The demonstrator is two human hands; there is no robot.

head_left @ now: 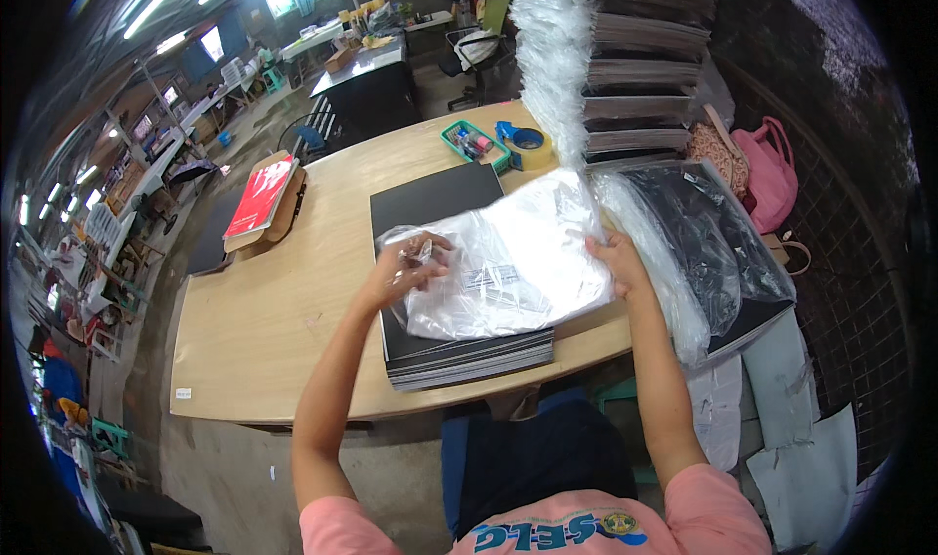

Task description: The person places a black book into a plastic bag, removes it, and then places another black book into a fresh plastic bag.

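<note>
A clear plastic bag (508,262) lies spread over a stack of flat black sheets (459,355) on the wooden table (264,320). My left hand (405,267) pinches the bag's left edge, crumpling the film. On the bag's right edge rests my right hand (618,259), gripping it near where a tall hanging bundle of clear bags (552,57) comes down.
Bagged black sheets (713,252) are piled at the right. Behind them rises a tall stack of dark sheets (645,57). A green tray (474,143), a tape roll (528,145), a red book on a cardboard box (262,198) and a pink bag (767,169) are around.
</note>
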